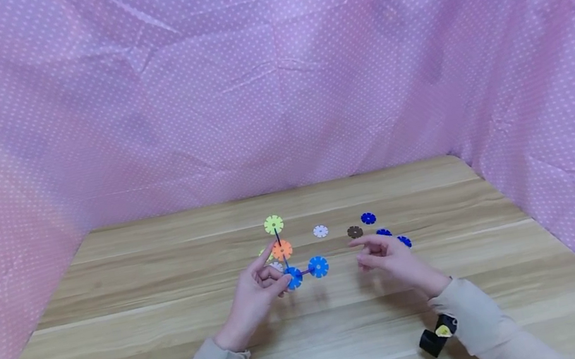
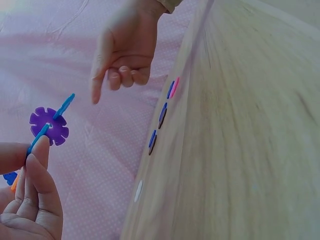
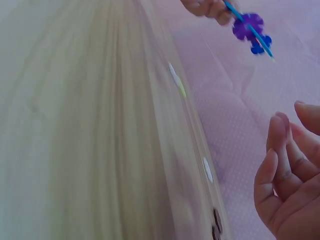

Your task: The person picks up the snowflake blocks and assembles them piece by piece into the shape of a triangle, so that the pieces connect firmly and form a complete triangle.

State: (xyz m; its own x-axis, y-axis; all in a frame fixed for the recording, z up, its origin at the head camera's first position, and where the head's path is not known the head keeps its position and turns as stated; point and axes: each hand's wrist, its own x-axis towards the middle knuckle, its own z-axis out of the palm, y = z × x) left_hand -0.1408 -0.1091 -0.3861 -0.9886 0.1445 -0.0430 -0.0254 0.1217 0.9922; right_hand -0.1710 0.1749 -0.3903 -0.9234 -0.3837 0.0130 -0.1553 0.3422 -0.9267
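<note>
- Linked discs (image 1: pixel 282 249): above the table (image 1: pixel 91 342); left hand (image 1: pixel 253 289), grip pinching one blue disc (image 1: pixel 295 278), presumably leaves the others free.
- Right of them: right hand (image 1: pixel 394 258), grip loosely spread, empty.
- Beyond them, rightward: brown disc (image 1: pixel 354 232), dark-blue disc (image 1: pixel 368 218) lying loose.

Notched discs (image 1: pixel 284 249), blue, purple, orange and yellow-green, interlock in the left hand (image 1: pixel 257 284).

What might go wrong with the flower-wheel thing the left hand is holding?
The left hand pinches just one blue disc, so the chain might slip or twist. The yellow-green disc sticks out at one end and might pop loose. The right hand holds nothing, so it isn't steadying anything.
</note>
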